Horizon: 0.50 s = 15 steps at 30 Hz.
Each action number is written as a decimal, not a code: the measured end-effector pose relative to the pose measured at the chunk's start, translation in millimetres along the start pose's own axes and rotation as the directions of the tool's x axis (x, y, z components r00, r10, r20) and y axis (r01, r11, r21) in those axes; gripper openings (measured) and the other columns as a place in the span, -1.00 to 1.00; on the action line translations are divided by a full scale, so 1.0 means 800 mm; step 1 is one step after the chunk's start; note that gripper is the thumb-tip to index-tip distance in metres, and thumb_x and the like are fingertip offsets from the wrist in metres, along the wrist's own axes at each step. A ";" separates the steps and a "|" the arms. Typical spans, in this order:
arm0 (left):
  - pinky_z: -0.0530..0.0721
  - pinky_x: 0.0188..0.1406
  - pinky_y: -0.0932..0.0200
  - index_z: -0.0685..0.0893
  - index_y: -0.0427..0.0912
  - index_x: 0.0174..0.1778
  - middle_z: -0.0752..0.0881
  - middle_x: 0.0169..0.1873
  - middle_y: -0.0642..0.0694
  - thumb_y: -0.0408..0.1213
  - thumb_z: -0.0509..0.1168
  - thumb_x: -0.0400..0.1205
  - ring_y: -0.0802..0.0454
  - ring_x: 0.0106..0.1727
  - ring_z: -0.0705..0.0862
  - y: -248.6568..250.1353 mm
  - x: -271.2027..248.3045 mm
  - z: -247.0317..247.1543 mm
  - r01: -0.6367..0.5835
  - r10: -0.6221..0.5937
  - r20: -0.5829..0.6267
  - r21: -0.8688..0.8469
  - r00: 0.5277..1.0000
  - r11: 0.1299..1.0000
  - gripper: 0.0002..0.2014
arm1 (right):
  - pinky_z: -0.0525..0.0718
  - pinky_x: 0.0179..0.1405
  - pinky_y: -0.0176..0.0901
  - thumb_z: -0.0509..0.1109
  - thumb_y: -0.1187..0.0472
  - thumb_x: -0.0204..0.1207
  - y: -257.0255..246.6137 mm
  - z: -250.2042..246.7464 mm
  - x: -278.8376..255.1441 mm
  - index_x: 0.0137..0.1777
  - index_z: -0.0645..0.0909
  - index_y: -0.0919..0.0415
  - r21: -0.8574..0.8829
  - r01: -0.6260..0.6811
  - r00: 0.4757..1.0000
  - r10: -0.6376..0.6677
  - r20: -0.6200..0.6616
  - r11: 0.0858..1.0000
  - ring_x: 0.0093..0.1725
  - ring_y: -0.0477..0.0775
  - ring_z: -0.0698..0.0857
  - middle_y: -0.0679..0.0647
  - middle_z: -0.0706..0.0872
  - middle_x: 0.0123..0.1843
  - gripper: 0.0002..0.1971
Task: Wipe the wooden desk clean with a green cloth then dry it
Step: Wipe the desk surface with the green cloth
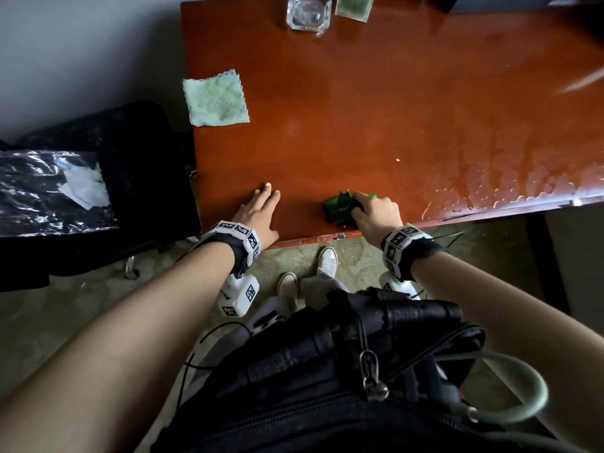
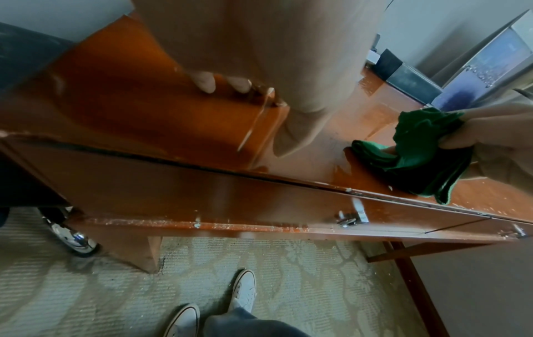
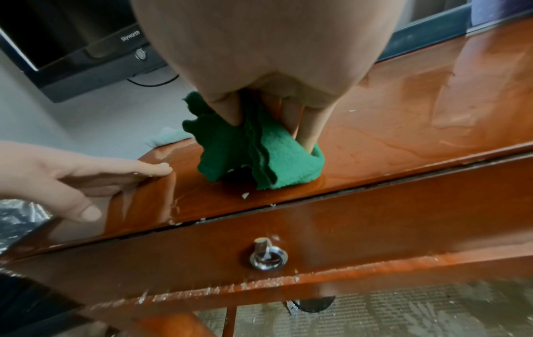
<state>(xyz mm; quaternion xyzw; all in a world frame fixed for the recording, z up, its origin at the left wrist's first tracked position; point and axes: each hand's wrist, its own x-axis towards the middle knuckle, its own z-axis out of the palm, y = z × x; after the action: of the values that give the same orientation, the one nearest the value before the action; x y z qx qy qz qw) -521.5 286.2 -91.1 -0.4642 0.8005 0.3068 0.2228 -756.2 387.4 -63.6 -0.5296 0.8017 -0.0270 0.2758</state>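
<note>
My right hand (image 1: 372, 209) grips a bunched dark green cloth (image 1: 340, 207) and holds it down on the glossy wooden desk (image 1: 359, 103) close to the front edge. The right wrist view has the thumb and fingers (image 3: 310, 130) curled into the green cloth (image 3: 259, 155). My left hand (image 1: 261, 207) lies flat on the desk to the left of it, fingers straight. The left wrist view catches the green cloth (image 2: 424, 155) at the right. Water beads (image 1: 510, 188) cover the desk's right front part.
A pale green cloth (image 1: 215, 98) lies flat at the desk's left edge. A glass ashtray (image 1: 307, 11) and a small green packet (image 1: 354, 6) sit at the back. A black chair (image 1: 98, 178) with a plastic bag stands left. A drawer keyhole (image 3: 266, 256) shows below the front edge.
</note>
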 end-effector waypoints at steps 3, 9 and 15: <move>-0.02 0.71 -0.11 -0.10 0.03 0.75 -0.28 0.72 0.07 -0.31 0.34 0.59 0.01 0.74 -0.21 -0.004 -0.007 0.002 -0.022 0.022 0.007 0.013 1.000 1.000 -0.09 | 0.44 -0.28 -0.07 0.08 0.06 0.39 -0.002 0.000 -0.005 0.06 0.61 0.17 0.116 -0.060 0.998 0.060 0.008 0.991 -0.13 0.37 0.68 0.30 0.74 -0.13 -0.62; -0.04 0.71 -0.11 -0.13 0.04 0.75 -0.30 0.72 0.06 -0.27 0.36 0.60 -0.01 0.74 -0.22 -0.017 -0.023 0.012 -0.064 0.061 0.032 0.083 0.998 0.995 -0.07 | 0.40 -0.31 -0.11 0.19 0.31 0.49 0.003 -0.039 -0.002 -0.09 0.59 0.33 0.529 -0.196 0.931 0.326 -0.164 0.826 -0.20 0.19 0.54 0.25 0.64 -0.19 -0.83; -0.05 0.71 -0.16 -0.16 0.03 0.75 -0.31 0.71 0.04 -0.24 0.37 0.62 -0.02 0.73 -0.24 -0.016 -0.030 0.016 -0.050 0.044 0.066 0.091 0.997 0.995 -0.06 | 0.58 -0.19 -0.07 0.17 0.22 0.37 0.029 -0.063 0.007 -0.02 0.65 0.30 0.690 -0.229 0.848 0.489 -0.204 0.686 -0.14 0.19 0.64 0.18 0.69 -0.15 -0.71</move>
<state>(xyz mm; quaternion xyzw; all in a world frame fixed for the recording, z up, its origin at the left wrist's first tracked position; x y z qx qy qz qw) -498.3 304.6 -88.6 -0.4245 0.8170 0.2892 0.2621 -800.5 380.3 -30.9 -0.2163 0.8692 -0.3438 0.2820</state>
